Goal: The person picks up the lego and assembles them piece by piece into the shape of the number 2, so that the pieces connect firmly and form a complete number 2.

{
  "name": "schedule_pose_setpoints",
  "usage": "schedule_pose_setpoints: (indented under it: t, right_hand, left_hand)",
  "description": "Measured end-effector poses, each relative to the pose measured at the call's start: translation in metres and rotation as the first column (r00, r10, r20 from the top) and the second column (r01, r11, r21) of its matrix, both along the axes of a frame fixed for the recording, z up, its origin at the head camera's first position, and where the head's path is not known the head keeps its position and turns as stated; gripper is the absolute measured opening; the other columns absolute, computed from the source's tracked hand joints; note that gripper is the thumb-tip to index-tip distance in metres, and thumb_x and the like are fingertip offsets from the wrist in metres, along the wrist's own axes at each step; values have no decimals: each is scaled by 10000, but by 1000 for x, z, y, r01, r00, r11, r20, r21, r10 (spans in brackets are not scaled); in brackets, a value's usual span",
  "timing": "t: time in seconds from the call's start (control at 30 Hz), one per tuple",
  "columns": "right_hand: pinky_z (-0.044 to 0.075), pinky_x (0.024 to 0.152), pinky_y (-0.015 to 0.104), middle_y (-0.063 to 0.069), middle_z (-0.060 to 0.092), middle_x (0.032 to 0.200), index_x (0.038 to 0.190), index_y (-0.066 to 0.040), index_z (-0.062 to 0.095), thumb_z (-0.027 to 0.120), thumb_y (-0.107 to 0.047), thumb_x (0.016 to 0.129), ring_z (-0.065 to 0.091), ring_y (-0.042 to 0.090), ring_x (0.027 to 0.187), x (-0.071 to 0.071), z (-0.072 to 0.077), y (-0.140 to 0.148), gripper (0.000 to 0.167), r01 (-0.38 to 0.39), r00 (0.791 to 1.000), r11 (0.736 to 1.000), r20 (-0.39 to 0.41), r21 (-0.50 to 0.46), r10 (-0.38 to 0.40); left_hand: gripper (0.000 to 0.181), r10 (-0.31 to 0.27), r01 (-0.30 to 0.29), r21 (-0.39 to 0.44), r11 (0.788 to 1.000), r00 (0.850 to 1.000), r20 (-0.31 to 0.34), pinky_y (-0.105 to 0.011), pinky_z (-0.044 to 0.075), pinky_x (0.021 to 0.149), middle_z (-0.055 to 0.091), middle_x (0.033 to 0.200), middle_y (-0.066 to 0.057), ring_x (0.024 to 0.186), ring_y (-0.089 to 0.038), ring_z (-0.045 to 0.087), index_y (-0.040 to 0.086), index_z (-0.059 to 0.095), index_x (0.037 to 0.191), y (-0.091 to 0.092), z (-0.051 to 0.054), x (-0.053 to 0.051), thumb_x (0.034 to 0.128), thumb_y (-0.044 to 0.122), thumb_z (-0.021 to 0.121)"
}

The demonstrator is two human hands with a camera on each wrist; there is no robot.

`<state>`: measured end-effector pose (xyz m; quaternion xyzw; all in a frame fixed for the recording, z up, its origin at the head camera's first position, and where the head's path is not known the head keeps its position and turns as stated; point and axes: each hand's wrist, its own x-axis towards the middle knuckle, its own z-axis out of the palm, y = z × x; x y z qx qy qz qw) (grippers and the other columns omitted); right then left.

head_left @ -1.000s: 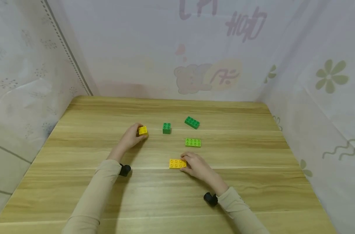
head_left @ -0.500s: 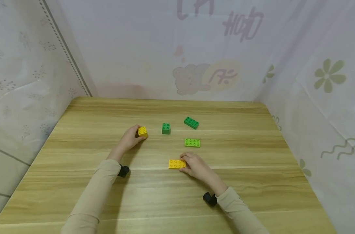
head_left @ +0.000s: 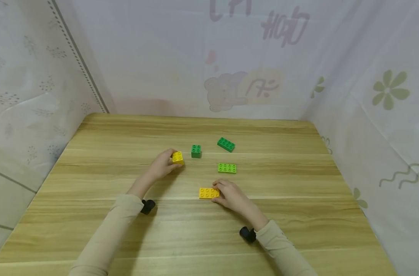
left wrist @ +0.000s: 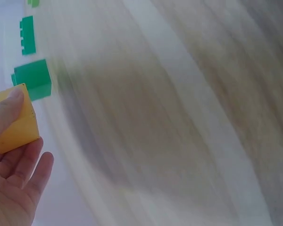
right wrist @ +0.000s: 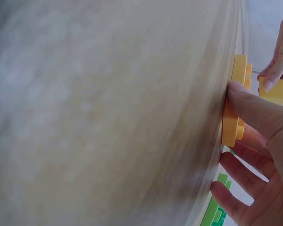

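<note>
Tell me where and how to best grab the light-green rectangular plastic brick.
I'd pinch the light-green rectangular plastic brick mid-length by its long near and far sides, coming down from the right: it lies flat, studs up, lengthwise left to right, and no brick lies to its right.

A cube-like yellow brick point(head_left: 177, 158), four studs facing up, sits slightly turned between the thumb and fingers of my left hand point(head_left: 162, 165). Nearer me and to its right, a flat orange-yellow brick point(head_left: 206, 193), two rows of studs upward, lies sideways on the tabletop point(head_left: 185, 237), its right end pinched by my right hand point(head_left: 230, 195).
</note>
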<state>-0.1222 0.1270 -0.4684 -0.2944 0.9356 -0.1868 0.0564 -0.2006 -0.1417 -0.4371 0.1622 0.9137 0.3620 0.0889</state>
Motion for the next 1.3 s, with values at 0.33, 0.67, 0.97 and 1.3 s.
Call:
schedule_pose_setpoints:
  t: [0.33,0.67,0.97,1.3]
  right_hand:
    - [443,973,343,59,573,1208,1113,-45,613,661,-323,828,546,208,1119,1,2,-1,401,4,1000,1000,14,-8,-4]
    - [445,968,344,56,574,1205,1110,-50,614,659,-325,829,546,204,1114,0,2,-1,396,10,1000,1000,26,-3,-10]
    - [461,945,352,73,583,1193,1094,-42,618,669,-319,820,563,219,1088,0,3,-1,393,1,1000,1000,12,-18,-1]
    - [458,948,365,86,583,1198,1094,-31,615,665,-312,825,559,235,1098,0,3,-1,393,3,1000,999,21,-32,-2]
  left_hand:
    - [427,-48,48,2,999,999,2,-437,457,932,591,1103,-167,1070,-314,550,-45,479,1187,21,6,21,839,130,653]
    - [402,-144,141,-50,989,987,-67,-369,508,847,620,1069,-131,1000,-253,592,-12,508,1160,42,4,38,823,132,674]
    - [413,-163,160,-52,986,985,-52,-353,512,842,627,1069,-121,983,-223,597,-3,523,1159,55,5,47,815,155,685]
    - [341,-196,193,-39,980,977,-82,-311,517,801,623,997,-76,942,-192,588,21,544,1086,62,3,54,796,115,700]
